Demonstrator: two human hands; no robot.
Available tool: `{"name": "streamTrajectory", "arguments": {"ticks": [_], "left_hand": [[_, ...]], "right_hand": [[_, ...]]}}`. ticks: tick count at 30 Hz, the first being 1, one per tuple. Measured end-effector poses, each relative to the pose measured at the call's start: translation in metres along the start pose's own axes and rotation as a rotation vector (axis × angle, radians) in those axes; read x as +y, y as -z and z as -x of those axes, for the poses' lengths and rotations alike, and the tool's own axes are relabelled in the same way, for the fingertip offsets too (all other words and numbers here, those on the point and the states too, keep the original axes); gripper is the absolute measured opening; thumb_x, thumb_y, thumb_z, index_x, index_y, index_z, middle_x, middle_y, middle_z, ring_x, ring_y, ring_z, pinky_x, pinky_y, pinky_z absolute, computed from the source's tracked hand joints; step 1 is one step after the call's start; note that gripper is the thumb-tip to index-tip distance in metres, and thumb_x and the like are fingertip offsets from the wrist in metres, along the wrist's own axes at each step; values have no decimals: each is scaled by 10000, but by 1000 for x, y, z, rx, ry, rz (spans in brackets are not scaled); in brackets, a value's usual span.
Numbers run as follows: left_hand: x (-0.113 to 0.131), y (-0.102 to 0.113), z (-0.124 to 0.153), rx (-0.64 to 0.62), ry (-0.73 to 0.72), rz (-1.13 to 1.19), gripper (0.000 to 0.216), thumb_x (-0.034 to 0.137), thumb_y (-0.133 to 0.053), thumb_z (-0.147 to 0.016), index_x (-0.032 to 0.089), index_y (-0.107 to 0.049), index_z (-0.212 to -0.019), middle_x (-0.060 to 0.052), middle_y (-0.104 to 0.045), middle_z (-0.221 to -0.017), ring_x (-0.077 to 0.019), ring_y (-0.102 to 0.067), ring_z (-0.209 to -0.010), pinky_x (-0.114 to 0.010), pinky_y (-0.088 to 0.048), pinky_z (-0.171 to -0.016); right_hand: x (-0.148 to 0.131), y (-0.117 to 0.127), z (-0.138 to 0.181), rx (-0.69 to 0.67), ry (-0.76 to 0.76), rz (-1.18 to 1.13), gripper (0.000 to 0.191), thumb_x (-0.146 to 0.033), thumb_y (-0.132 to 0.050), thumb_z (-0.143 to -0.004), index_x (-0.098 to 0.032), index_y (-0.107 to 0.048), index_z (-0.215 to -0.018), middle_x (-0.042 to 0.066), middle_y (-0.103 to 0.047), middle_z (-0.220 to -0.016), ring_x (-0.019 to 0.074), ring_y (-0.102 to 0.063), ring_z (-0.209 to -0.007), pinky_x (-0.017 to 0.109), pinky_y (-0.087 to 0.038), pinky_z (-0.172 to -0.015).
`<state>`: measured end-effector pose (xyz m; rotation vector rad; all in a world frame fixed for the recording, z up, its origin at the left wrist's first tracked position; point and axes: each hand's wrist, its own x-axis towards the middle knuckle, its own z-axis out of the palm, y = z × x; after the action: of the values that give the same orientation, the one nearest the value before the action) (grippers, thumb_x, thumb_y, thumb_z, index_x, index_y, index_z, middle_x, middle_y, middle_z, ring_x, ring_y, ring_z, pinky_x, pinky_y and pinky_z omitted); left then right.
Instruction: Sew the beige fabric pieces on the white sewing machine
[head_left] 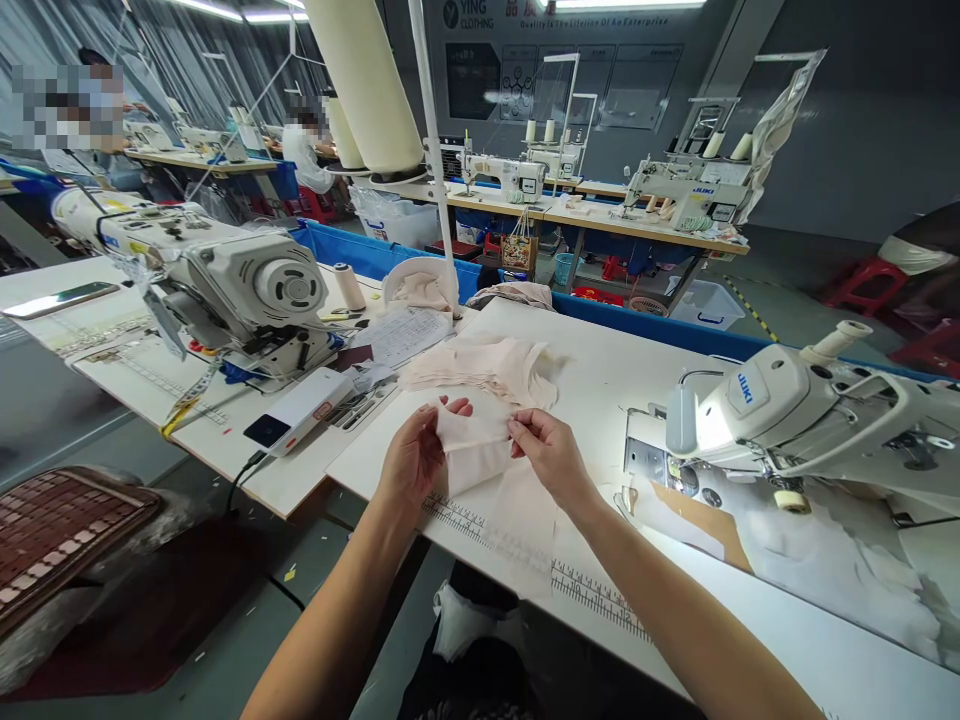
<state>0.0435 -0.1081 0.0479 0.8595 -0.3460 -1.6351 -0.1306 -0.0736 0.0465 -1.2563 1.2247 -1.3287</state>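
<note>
A cream fabric piece point(474, 452) is stretched between my two hands, above the table's front edge. My left hand point(414, 455) grips its left side, fingers partly behind the cloth. At its upper right edge, my right hand point(546, 450) pinches the fabric between thumb and fingers. Just beyond lies a stack of pale peach fabric pieces point(480, 365) on the white table point(592, 370). Below the hands, a sheer pale piece point(521, 515) lies over the printed ruler point(600, 598) along the edge.
To the right stands a sewing machine point(787, 400) with its lamp lit and white cloth point(832, 550) beside it. Another machine point(225, 280) is on the left, near a white box point(300, 410). A thread cone point(349, 287) and a fabric-filled bowl point(420, 285) stand behind.
</note>
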Motion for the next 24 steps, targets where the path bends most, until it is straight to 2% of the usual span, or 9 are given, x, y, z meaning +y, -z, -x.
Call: {"name": "streamTrajectory", "arguments": {"ticks": [3,5,9,11,17,24], "left_hand": [[1,0,2,-61,29,-16,195,121,-501,-942,92,-681,-1010,-149,-768,-938,-211,-758,-859,-228,-617,-698],[1,2,3,-109,24,-71,179,144,-594,-887,94,-690,-1030,-146,-768,-954,-208,-749,-864,-216,-606,-683],[-6,8,2,-223,-30,-265,453,229,-875,-664,135,-716,-1077,-61,-746,-866,-165,-681,-723,-208,-559,-609],[-9,11,1,-248,-71,-346,556,288,-954,-571,152,-732,-1063,-14,-708,-781,-138,-629,-667,-193,-516,-581],[-12,12,0,-230,-107,-421,581,426,-999,-480,155,-761,-936,-4,-686,-755,-125,-572,-664,-196,-467,-579],[-12,10,0,-219,-92,-413,609,526,-981,-473,156,-773,-910,-13,-670,-743,-143,-569,-666,-221,-485,-589]], "right_hand": [[-1,0,0,14,12,-2,309,-487,-677,-755,-192,-676,-846,-12,-582,-646,155,-572,-602,304,-520,-646],[0,0,0,27,18,1,314,-492,-677,-751,-193,-674,-845,-10,-590,-662,154,-575,-603,306,-515,-647],[-1,3,0,46,26,4,337,-525,-678,-751,-200,-653,-839,-15,-586,-649,160,-582,-610,312,-517,-649],[-1,4,-1,51,14,-5,342,-531,-680,-744,-204,-638,-833,-21,-580,-631,160,-578,-607,313,-519,-649],[0,4,-2,-20,-41,-33,371,-503,-704,-718,-178,-689,-897,-1,-629,-721,144,-569,-631,301,-504,-661],[7,5,-3,-41,7,27,311,-495,-712,-735,-192,-678,-799,-1,-624,-694,157,-585,-635,299,-479,-652]]}}
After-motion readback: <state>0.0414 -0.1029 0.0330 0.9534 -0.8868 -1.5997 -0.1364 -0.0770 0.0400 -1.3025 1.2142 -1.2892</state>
